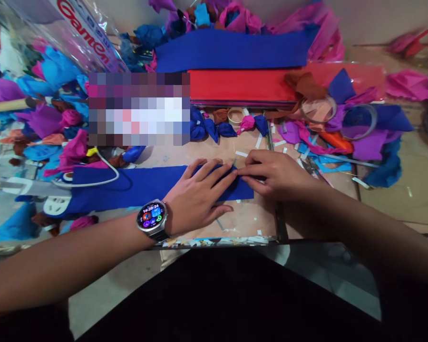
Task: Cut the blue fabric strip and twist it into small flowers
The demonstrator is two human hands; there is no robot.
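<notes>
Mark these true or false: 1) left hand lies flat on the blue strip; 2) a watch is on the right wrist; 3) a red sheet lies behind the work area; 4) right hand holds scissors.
1) True: the left hand lies flat on the blue paper strip.
2) False: the smartwatch is on the left wrist.
3) True: the red paper sheet lies beyond the hands, below a blue sheet.
4) False: the right hand pinches the strip's end with its fingers.

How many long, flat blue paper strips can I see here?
2: one blue strip lies under the left hand and right hand; another blue strip lies behind the red sheet. Clutter may hide more.
</notes>
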